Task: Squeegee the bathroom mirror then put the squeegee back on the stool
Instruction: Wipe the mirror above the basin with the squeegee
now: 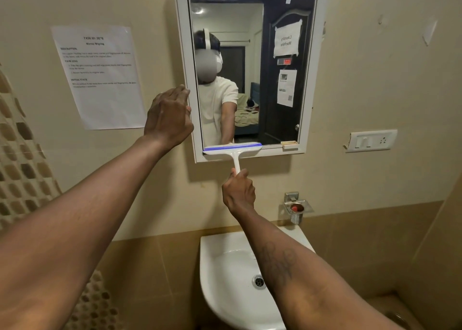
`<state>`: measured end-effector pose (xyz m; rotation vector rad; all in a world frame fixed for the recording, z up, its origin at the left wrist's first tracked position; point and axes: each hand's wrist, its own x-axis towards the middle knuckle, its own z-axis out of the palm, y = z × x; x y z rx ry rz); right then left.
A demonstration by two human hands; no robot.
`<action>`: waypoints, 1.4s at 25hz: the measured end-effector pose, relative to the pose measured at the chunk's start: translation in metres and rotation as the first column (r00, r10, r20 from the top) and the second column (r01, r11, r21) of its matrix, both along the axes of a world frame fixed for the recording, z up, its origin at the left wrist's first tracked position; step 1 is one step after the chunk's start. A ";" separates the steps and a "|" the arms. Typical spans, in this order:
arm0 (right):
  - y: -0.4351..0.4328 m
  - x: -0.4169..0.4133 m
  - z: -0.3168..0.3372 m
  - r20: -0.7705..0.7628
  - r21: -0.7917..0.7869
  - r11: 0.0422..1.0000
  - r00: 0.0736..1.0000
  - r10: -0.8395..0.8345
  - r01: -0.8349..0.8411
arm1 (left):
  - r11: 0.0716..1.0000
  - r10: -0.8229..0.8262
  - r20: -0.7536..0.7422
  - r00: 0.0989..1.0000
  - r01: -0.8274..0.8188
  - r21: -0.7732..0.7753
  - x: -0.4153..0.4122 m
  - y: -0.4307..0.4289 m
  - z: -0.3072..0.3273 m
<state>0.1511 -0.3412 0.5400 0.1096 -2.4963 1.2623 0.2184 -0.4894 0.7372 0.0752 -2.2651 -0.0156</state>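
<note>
Squeegee (232,147) of white plastic, blue-bladed, rests at the bottom edge of the white-framed mirror (250,54), right hand (238,192) gripping its handle; left hand (167,117) touches the frame (187,54), grip unclear. Best lift cleanly, overlapping the next stroke.

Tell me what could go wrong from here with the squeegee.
The squeegee blade covers only the left part of the mirror, so the right strip may go unwiped. A pass there could knock the small tan piece off the lower frame. The left hand at the frame edge might smudge the glass.
</note>
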 end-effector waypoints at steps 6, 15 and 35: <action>0.016 0.010 0.015 -0.016 -0.052 0.998 0.999 -0.041 0.040 | 1.000 -0.027 -0.033 0.999 0.027 0.011 0.003 0.015 0.008; 0.035 -0.005 0.146 -0.339 -0.196 0.979 0.941 -0.024 -0.046 | 0.998 -0.061 -0.115 0.992 0.057 -0.040 0.005 0.039 0.043; 0.029 -0.073 0.148 -0.356 -0.135 0.991 0.934 -0.029 -0.021 | 0.998 -0.035 -0.165 0.986 0.028 -0.048 -0.016 0.025 0.056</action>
